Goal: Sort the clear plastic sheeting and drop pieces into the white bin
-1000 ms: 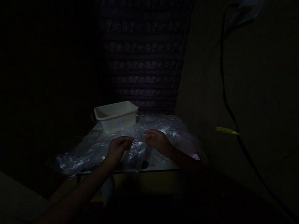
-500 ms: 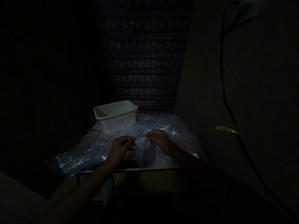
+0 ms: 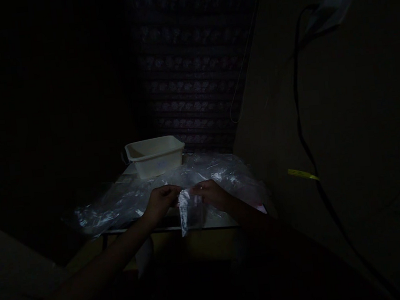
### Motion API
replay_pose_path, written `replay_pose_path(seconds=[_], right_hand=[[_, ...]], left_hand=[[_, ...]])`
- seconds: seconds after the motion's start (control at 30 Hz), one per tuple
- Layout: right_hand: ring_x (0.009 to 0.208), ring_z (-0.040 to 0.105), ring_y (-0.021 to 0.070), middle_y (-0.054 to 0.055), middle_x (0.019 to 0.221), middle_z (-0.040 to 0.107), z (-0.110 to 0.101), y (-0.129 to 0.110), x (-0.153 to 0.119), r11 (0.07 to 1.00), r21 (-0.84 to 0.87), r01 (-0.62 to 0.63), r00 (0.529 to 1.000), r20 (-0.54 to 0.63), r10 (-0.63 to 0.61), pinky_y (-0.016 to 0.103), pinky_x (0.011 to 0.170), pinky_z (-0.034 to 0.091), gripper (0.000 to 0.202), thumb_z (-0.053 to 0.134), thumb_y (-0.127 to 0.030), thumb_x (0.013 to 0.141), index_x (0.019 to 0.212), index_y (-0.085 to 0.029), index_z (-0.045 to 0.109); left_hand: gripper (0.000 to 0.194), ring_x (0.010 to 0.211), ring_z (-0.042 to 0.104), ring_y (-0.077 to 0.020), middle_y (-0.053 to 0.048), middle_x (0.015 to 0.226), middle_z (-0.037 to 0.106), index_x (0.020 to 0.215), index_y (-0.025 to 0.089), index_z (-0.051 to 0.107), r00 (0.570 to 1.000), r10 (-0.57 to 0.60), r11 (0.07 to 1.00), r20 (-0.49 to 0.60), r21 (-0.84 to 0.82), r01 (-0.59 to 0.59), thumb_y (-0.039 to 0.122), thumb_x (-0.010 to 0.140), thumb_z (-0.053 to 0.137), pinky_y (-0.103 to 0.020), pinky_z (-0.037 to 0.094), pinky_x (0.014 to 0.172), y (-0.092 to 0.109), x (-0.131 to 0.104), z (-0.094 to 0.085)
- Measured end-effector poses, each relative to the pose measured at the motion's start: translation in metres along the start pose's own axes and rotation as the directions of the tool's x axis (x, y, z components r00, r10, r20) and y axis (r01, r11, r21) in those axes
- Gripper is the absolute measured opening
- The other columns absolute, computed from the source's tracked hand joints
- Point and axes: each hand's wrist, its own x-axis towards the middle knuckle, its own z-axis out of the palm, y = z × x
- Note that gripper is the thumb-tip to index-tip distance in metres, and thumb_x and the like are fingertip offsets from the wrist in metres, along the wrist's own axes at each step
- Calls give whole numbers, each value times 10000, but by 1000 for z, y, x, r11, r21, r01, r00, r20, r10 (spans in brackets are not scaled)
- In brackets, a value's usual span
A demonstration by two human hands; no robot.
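Note:
In dim light, a small clear plastic bag [image 3: 191,212] hangs between my two hands over the table's front edge. My left hand [image 3: 160,201] pinches its upper left corner. On the other side my right hand [image 3: 211,192] is closed on its upper right edge. Bright glare runs down the left part of the bag. Behind and around both hands spreads a heap of crinkled clear plastic [image 3: 223,173], which covers much of the table. Whether the bag has anything inside, I cannot tell.
A white plastic tub [image 3: 159,165] stands at the back left of the table [image 3: 224,221]. On the right wall hangs a black cable [image 3: 298,112] with a yellow tag [image 3: 302,173]. A patterned curtain [image 3: 193,84] covers the far side.
My hands have come slightly closer together and lower. The bag between them has narrowed and turned, and its left side now catches the light.

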Motion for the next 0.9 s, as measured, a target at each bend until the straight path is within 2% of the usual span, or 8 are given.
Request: replay_pose_path(seconds=[0.13, 0.27, 0.33, 0.4, 0.47, 0.53, 0.7, 0.9], right_hand=[[408, 423, 56, -34, 452, 478, -3, -3, -1, 998, -68, 15, 998, -65, -19, 201, 422, 319, 222, 612, -295, 441, 531, -109, 528], [407, 412, 55, -40, 434, 462, -5, -7, -1, 982, -183, 54, 997, -37, -62, 197, 421, 318, 184, 593, -270, 464, 512, -108, 522], [399, 390, 47, -46, 412, 438, -5, -7, -2, 959, -266, 92, 996, 14, -92, 187, 413, 301, 163, 580, -252, 479, 484, -105, 513], [399, 371, 40, -51, 405, 422, -2, -8, -3, 937, -327, 123, 992, 67, -107, 179, 409, 285, 137, 568, -226, 491, 473, -103, 510], [407, 363, 37, -54, 409, 417, 1, -8, -3, 920, -367, 135, 989, 101, -105, 172, 410, 274, 105, 563, -192, 488, 476, -101, 513], [408, 360, 36, -56, 406, 411, 4, -8, -3, 910, -394, 129, 990, 111, -92, 169, 409, 270, 89, 557, -179, 491, 480, -102, 513], [377, 327, 30, -59, 380, 377, 3, -5, -2, 873, -461, 157, 985, 137, -105, 164, 377, 243, 164, 528, -254, 541, 476, -105, 501], [378, 382, 43, -39, 401, 436, -7, 1, -7, 869, -484, 100, 980, 201, -1, 172, 389, 288, 202, 519, -297, 560, 511, -101, 513]], left_hand=[[166, 446, 486, -105, 8, 494, 536, 589, 110, 558, 999, -33, 999, -7, -12, 33, 256, 511, 549, -249, 407, 474, -1, -1, -4], [135, 503, 499, -109, 2, 521, 548, 551, 116, 549, 1000, -3, 1000, -25, -13, 3, 240, 500, 556, -242, 402, 538, -2, 2, -8], [153, 557, 502, -110, -3, 575, 566, 594, 123, 564, 999, 36, 999, 14, 15, -36, 250, 508, 554, -227, 391, 568, -1, 2, -8], [186, 586, 496, -110, -9, 619, 575, 644, 128, 579, 992, 72, 992, 100, 100, -82, 265, 521, 548, -211, 378, 573, 1, 2, -5], [176, 556, 478, -103, -7, 588, 565, 621, 124, 584, 979, 96, 968, 178, 212, -133, 270, 534, 536, -197, 365, 538, 1, 2, -1], [156, 499, 446, -91, 5, 515, 530, 559, 119, 574, 972, 118, 940, 203, 291, -175, 262, 552, 512, -186, 347, 484, -1, 3, 2], [174, 430, 380, -66, 26, 450, 464, 533, 112, 548, 974, 152, 922, 170, 332, -202, 269, 570, 483, -171, 302, 412, -4, 6, 1], [217, 375, 304, -41, 51, 388, 378, 528, 104, 536, 990, 97, 953, 100, 279, -122, 319, 553, 510, -165, 243, 362, 0, 4, -10]])
